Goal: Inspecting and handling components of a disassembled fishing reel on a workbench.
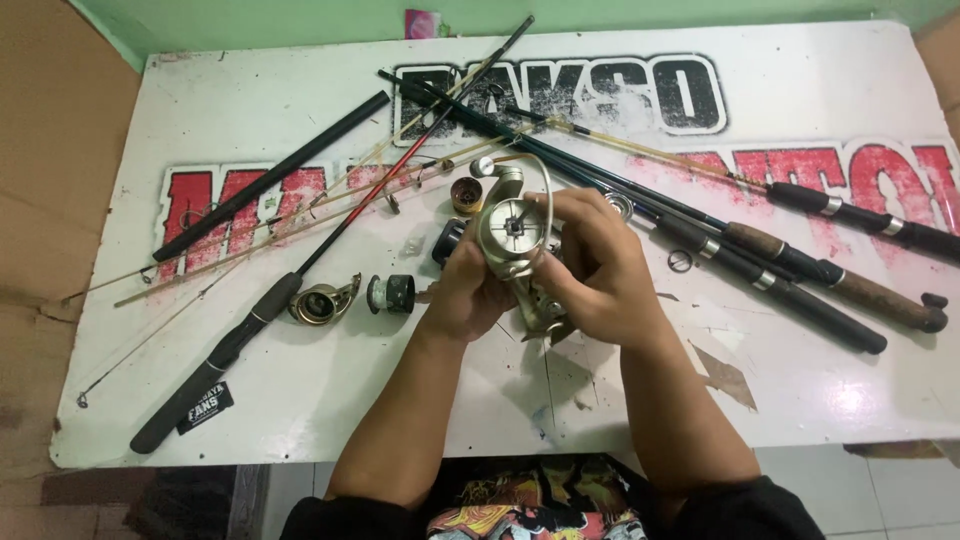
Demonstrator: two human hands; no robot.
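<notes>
Two hands meet over the middle of the white board (250, 380), both wrapped on a silver spinning reel (512, 232) held just above the surface. Left hand (462, 290) grips the reel from the left and underneath, fingers curled around the body; right hand (598, 268) clamps it from the right, thumb and fingertips up near the rotor and wire bail. Reel faces the camera with the spool off, bare shaft showing in the centre. Reel foot (540, 318) points down between the palms. Loose parts lie left of the hands: a dark spool (392, 293), a brass-toned housing piece (322, 302), and a small gold cap (466, 194) just above the reel. Rods fan across the board, one black rod (215, 365) running down-left, several cork and black handles (830, 280) to the right. Step in hand reads as mid-strip or mid-rebuild of the reel head, rotor exposed, hands steadying and probably turning something at the front; exact finger contact is hidden behind the rotor, so hard to say. Any next move calls for the left hand's firm hold on the body, a fine right-hand pinch at the shaft, and care not to snag the bail.
</notes>
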